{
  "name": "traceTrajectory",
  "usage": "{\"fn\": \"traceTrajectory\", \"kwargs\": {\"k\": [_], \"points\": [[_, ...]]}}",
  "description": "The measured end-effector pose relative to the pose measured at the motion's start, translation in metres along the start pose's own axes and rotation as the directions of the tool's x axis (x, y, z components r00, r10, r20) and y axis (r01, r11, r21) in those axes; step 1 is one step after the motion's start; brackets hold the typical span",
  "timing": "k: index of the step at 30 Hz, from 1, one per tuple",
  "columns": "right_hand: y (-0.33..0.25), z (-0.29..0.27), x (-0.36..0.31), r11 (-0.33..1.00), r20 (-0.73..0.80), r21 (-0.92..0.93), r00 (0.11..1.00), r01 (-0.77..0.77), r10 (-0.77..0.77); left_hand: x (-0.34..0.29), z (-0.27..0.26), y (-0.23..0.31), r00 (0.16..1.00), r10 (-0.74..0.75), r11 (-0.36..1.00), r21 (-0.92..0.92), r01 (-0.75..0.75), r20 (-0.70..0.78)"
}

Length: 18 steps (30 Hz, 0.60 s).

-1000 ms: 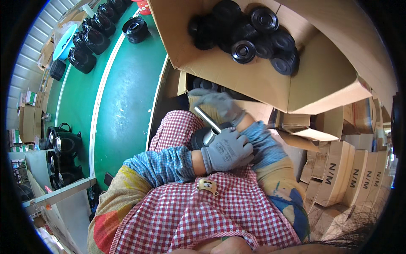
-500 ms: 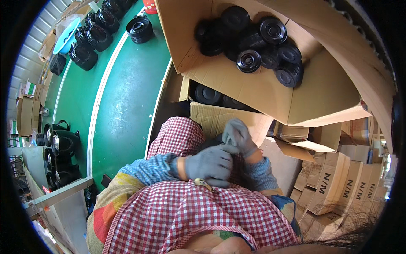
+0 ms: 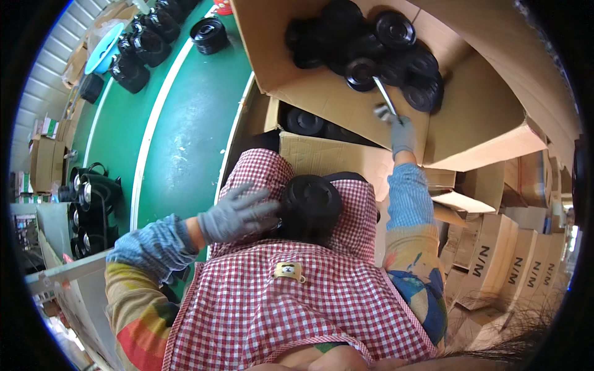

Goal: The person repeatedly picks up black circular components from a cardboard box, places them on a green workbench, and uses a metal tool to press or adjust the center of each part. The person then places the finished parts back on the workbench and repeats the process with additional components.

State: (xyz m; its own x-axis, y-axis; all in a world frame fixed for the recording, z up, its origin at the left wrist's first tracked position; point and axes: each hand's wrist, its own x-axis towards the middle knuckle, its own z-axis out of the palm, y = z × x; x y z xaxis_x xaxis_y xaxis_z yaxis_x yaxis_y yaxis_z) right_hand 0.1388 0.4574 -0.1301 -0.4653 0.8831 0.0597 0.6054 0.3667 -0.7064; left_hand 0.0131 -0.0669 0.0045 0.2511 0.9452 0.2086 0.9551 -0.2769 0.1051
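My left hand [image 3: 238, 213], in a grey glove, is open with fingers spread above my checked apron. Just to its right a black round part [image 3: 311, 201], like a ringed lid or cap, rests between my thighs; its underside is hidden. My right hand [image 3: 403, 134], also gloved, reaches to the large open cardboard box [image 3: 346, 114]. It is closed around a shiny metal piece [image 3: 385, 97], a thin rod with a short bright cylindrical part near my fingers; its exact kind is unclear. Behind the rod, several black round lids [image 3: 396, 29] lie heaped in the box.
On the left runs a green work table [image 3: 185, 123] with a white stripe. Black jugs [image 3: 148, 46], a blue basin [image 3: 104, 48] and stacked black lids [image 3: 208, 36] stand on it. A lower carton [image 3: 328, 151] holds more black round parts. Flat cartons [image 3: 489, 253] are stacked at right.
My hands, together above my lap before, are now apart. The right has moved up to the box and now shows the metal piece; the left moved left and spread. The black part on my lap is uncovered.
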Motion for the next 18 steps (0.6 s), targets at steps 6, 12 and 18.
{"fn": "traceTrajectory", "kwargs": {"k": [6,12,18], "points": [[-0.004,0.010,0.012,0.843,-0.127,-0.525,0.990,-0.116,0.058,0.011,0.047,0.009,0.992,0.124,0.992,-0.024,-0.123,0.013],[-0.013,-0.005,-0.037,0.717,0.080,0.676,0.950,0.172,-0.303,-0.026,-0.029,-0.034,0.873,-0.485,0.832,-0.340,0.438,-0.062],[-0.040,-0.018,-0.168,0.947,0.372,0.310,0.907,0.079,-0.198,-0.167,-0.052,-0.113,-0.109,-0.993,0.057,-0.993,-0.100,-0.046]]}}
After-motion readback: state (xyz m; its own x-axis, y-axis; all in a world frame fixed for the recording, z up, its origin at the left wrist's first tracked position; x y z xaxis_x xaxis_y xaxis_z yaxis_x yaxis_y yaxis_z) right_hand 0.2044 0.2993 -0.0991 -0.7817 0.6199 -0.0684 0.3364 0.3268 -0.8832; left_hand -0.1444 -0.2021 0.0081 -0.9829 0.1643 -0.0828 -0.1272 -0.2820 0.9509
